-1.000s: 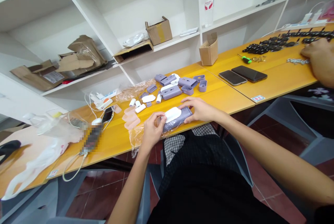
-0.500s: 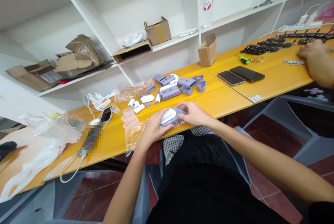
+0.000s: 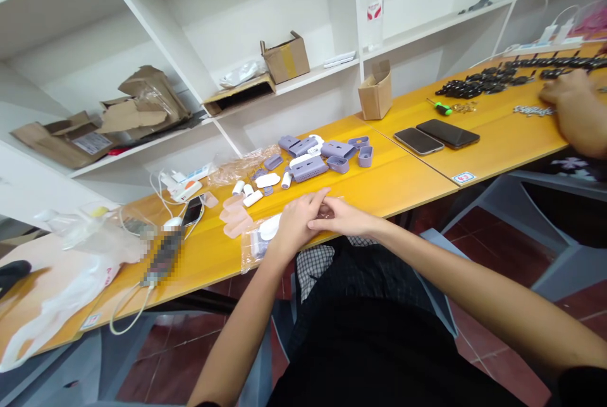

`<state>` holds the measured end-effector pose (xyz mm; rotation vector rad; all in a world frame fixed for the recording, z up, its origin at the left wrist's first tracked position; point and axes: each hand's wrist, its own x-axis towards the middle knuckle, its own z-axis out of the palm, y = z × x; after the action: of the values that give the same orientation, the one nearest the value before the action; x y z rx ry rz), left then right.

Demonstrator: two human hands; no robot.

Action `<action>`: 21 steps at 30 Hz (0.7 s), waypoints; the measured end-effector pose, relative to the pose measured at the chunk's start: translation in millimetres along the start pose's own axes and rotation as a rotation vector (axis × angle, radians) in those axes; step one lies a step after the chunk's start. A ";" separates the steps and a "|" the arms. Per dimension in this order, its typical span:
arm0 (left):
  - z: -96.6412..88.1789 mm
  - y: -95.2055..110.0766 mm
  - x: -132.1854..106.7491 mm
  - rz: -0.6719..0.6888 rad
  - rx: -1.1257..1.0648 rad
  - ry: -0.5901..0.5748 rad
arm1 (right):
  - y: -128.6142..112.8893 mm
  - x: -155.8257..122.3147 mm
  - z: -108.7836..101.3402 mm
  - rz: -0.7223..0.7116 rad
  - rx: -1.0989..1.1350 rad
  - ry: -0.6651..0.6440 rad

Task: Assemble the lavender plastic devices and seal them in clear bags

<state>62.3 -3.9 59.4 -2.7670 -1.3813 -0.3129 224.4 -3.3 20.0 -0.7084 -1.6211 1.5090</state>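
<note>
A purple part with a white oval cap (image 3: 269, 228) lies in a clear plastic bag (image 3: 250, 246) at the front edge of the yellow table (image 3: 408, 182). My left hand (image 3: 294, 225) lies over this part and hides most of it, fingers curled round it. My right hand (image 3: 342, 218) meets the left one from the right, its fingertips pinched together at the part's right end; what they pinch is hidden. Behind the hands lie several loose purple housings (image 3: 310, 167), small white cylinders (image 3: 247, 191) and pink pads (image 3: 236, 215).
Two dark phones (image 3: 436, 135), a green screwdriver (image 3: 441, 107), a small cardboard box (image 3: 377, 95) and rows of black parts (image 3: 493, 77) lie to the right, by another person's hand (image 3: 575, 110). To the left are a white plastic bag (image 3: 80, 271), a cabled phone (image 3: 165, 256) and a power strip (image 3: 184, 189).
My hands have drawn together over the purple part. It has slid left into the clear bag, and my left hand now covers it so that only the white cap shows.
</note>
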 end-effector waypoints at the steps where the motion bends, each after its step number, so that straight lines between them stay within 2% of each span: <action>1: -1.9 -1.0 -1.1 0.016 -0.022 0.028 | -1.4 -0.1 -3.8 0.017 0.023 -0.018; 3: -8.7 -6.0 -8.1 0.036 -0.077 0.100 | -7.3 -1.6 -11.7 0.058 0.024 0.008; 6: -20.9 -20.2 -28.8 0.003 -0.111 0.181 | -19.4 -5.3 -19.9 0.132 -0.114 0.101; 8: -25.0 -31.5 -44.2 -0.058 -0.093 0.124 | -25.0 -7.4 -21.1 0.179 -0.217 0.111; 11: -21.8 -42.2 -57.8 -0.127 -0.062 0.000 | -26.2 -8.9 -17.1 0.196 -0.255 0.114; 14: -13.8 -39.1 -53.8 -0.124 -0.045 -0.001 | -22.2 -9.6 -10.9 0.203 -0.202 0.118; 17: -9.4 -26.3 -38.7 -0.097 -0.010 -0.003 | -18.0 -10.6 -9.5 0.189 -0.071 0.050; 21: -10.0 -13.4 -19.9 -0.093 0.053 -0.070 | -10.4 -10.8 -22.1 0.151 0.015 -0.007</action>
<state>38.4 -12.7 64.6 -2.7008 -1.5144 -0.1809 249.9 -1.7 27.8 -0.8336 -1.5901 1.6299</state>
